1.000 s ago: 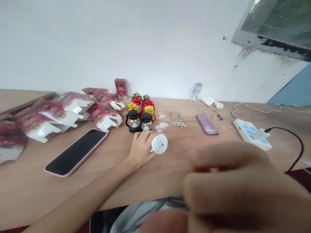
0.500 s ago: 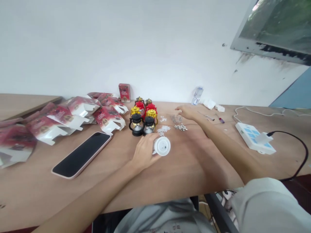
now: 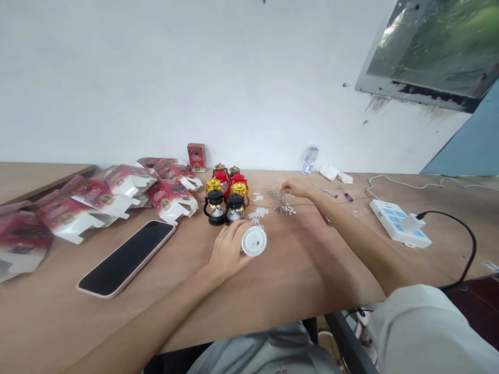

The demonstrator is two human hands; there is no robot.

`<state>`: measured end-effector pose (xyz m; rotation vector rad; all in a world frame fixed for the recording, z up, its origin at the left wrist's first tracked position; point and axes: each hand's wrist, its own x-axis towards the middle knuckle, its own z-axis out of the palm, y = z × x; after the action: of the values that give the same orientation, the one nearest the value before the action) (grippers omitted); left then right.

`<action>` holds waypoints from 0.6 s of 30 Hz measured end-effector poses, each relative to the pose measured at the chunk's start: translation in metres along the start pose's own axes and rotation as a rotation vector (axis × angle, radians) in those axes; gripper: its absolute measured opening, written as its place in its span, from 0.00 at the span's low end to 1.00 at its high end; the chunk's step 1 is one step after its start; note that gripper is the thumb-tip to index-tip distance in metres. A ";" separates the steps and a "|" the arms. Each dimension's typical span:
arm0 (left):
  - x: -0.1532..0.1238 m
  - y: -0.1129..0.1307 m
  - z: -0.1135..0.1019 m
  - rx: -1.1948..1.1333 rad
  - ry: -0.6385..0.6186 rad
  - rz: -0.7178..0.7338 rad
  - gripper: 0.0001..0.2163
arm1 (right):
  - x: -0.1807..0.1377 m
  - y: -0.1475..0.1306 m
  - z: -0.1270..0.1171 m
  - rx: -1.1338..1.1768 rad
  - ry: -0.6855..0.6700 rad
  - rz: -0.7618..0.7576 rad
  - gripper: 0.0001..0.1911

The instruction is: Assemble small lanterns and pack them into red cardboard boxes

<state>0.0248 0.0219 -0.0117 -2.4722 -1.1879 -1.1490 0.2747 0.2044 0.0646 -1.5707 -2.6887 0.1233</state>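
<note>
Left hand (image 3: 229, 244) grips white piece (image 3: 254, 241); right hand (image 3: 297, 188) at metal bits (image 3: 275, 196), fingers' hold unclear: one nudge could scatter them!

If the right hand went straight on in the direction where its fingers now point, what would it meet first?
Most likely the pile of thin metal pieces, just ahead of the right hand; whether they touch is unclear. Small white parts lie beyond.
</note>
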 end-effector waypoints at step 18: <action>0.001 0.001 -0.001 0.017 -0.002 -0.008 0.16 | -0.004 0.001 0.015 -0.139 -0.098 0.017 0.08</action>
<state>0.0256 0.0212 -0.0104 -2.4590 -1.2037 -1.1333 0.2767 0.2011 0.0493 -1.6668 -2.8147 0.0138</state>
